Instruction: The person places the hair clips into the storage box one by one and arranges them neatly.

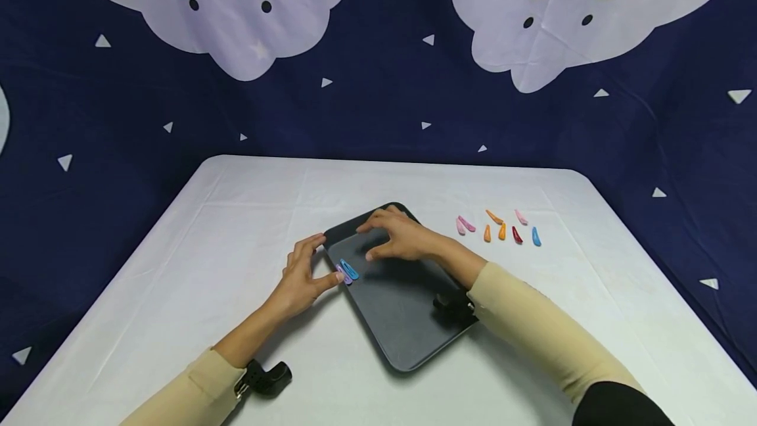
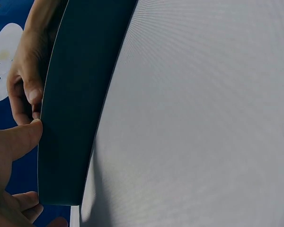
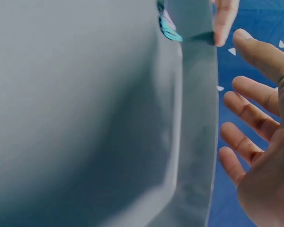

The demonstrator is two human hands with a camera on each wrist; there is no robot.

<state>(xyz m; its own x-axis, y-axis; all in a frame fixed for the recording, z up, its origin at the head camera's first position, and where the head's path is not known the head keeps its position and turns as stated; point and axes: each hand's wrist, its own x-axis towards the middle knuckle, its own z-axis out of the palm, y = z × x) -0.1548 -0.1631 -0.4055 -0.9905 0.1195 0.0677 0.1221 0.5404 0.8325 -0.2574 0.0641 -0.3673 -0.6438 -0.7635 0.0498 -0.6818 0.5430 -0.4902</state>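
Note:
A dark grey tray [image 1: 408, 327] lies at a slant on the white table. Against its left wall rest a blue hair clip [image 1: 350, 269] and a purple hair clip [image 1: 343, 274], close together. My left hand [image 1: 300, 281] is at the tray's left rim with thumb and fingers spread apart; in the left wrist view its thumb tip meets the rim of the tray wall [image 2: 78, 109]. Above the far part of the tray hovers my right hand [image 1: 402, 235], fingers loosely bent. The right wrist view shows that hand [image 3: 265, 127] with parted fingers and nothing in it.
Right of the tray, several loose hair clips lie on the table [image 1: 248, 215], among them a red clip [image 1: 517, 235], a blue clip [image 1: 536, 236], an orange clip [image 1: 502, 231] and a pink clip [image 1: 521, 217]. Behind the table hangs a dark blue cloth [image 1: 378, 110] with clouds.

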